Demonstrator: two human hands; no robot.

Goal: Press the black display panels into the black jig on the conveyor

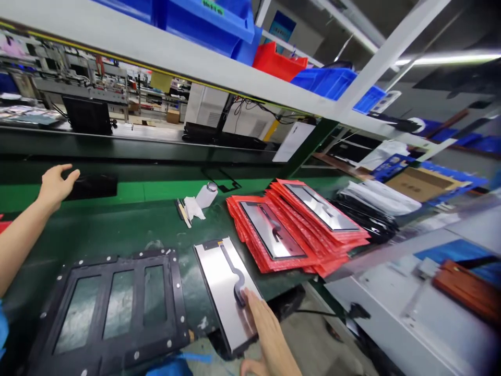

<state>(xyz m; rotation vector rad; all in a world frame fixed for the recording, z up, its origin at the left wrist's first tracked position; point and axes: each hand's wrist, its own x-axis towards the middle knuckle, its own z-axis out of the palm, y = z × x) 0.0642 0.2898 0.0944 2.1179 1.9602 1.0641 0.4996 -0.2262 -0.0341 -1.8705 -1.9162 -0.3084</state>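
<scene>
My left hand (58, 187) is raised at the left with thumb and fingers apart, holding nothing. It is nearest to a flat black object (96, 187) on the green mat behind it. At the front of the bench lies a silver-backed LCD panel (223, 274) with a dark flex cable curving over its back. My right hand (268, 326) rests outstretched fingers on the panel's right side, the thumb held apart below the panel's edge. To the left of the panel sits a black frame (104, 310) with three rectangular openings and pale round dots.
Stacked red bubble-wrap sleeves (254, 245) carry more panels at the right. A white bottle (206, 195) stands behind, beside crumpled tissue (193, 208). Blue bins (211, 23) and a red bin (277, 61) line the overhead shelf. Black bags (368, 216) lie far right.
</scene>
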